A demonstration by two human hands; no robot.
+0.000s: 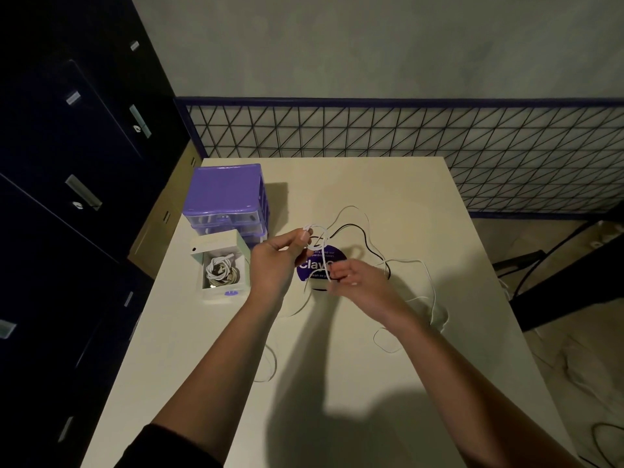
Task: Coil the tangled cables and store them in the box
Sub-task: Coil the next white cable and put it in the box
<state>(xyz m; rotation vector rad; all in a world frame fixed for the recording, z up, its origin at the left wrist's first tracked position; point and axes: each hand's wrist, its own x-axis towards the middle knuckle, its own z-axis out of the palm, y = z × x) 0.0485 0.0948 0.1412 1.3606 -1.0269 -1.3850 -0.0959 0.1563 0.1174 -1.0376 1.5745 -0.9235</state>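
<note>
The white cable point(323, 251) is pinched in a small loop by the left hand point(277, 261) and gripped lower down by the right hand point(358, 282), above the cream bench point(337, 366) beside the open box point(221, 268) of coiled cables, with a wire-grid fence point(405, 136) behind.

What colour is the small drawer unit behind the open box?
Purple drawer unit with clear drawer fronts, seen in the head view, the only one.
</note>
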